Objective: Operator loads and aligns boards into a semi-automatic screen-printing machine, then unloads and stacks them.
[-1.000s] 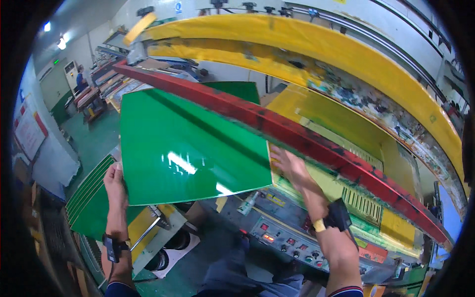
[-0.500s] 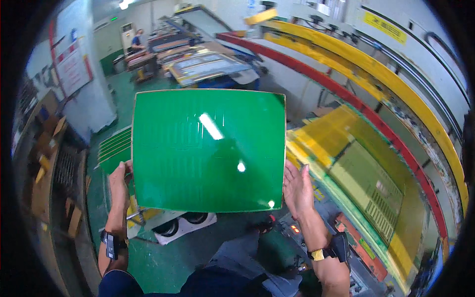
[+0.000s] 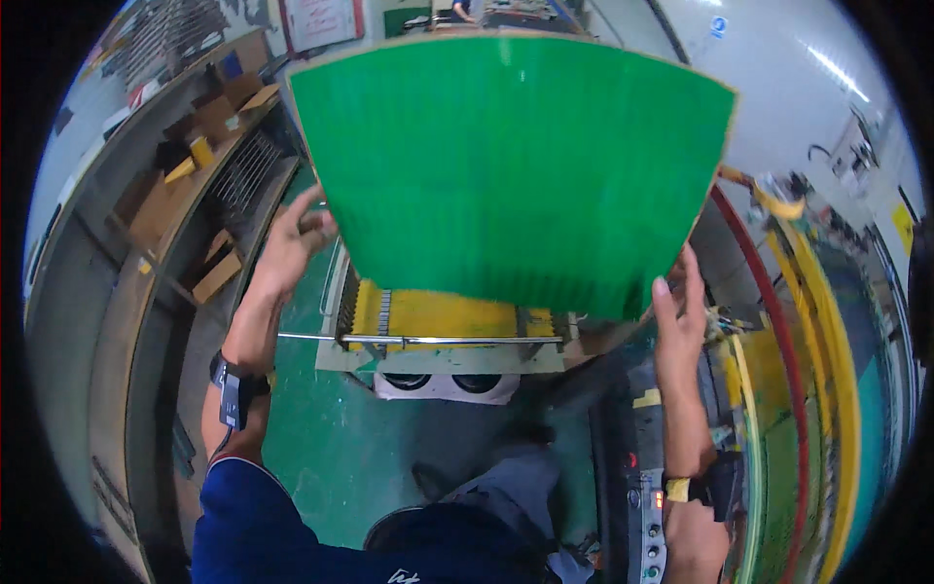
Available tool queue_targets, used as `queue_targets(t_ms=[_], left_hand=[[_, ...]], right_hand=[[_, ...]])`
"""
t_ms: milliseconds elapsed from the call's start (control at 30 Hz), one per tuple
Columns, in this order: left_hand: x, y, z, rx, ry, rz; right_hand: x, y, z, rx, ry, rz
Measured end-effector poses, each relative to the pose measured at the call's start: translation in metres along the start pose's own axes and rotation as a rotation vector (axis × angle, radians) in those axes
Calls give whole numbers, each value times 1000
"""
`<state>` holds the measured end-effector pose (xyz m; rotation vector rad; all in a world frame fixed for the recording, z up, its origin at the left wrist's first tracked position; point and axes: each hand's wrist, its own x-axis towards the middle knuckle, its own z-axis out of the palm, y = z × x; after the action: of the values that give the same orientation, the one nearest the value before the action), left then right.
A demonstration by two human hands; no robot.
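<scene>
A large, thin green panel (image 3: 525, 175) with a glossy coating and a tan rim is held up in front of me. Faint rows of stripes show on its face. My left hand (image 3: 292, 243) grips its left edge with bent fingertips. At the lower right edge, my right hand (image 3: 683, 302) holds it with the thumb in front, the other fingers partly hidden. Below and behind the panel stands a yellow slotted rack (image 3: 448, 316) with a metal bar (image 3: 457, 340) across its near side. The panel covers the rack's far part.
Shelving (image 3: 146, 243) with cardboard boxes (image 3: 219, 117) runs along the left. A printing machine with a red beam (image 3: 778, 321) and a yellow beam (image 3: 827, 360) stands at the right, its control box (image 3: 647, 506) beside my right forearm. A person (image 3: 462, 12) is far back.
My view has swung left, away from the printing machine and toward the rack and shelving. Both hands still hold the panel, which now sits higher in view and is tilted.
</scene>
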<state>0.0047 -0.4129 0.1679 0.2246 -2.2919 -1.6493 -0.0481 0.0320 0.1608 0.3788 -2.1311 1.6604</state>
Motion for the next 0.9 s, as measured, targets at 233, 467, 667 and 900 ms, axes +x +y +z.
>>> queue_targets(t_ms=[233,467,667,900], left_hand=[[43,-37,-8,-140,106,144],[71,-88,-14,-165,23,-82],[86,-118,-12,-129,67,-131],[80,-147,-27,-149,121,-87]], right_hand=[[60,-6,39,-143,-62,-16],[72,6,72,-54,-224,143],[92,39,88,-6,-365,195],[137,57,107,62,-473,211]])
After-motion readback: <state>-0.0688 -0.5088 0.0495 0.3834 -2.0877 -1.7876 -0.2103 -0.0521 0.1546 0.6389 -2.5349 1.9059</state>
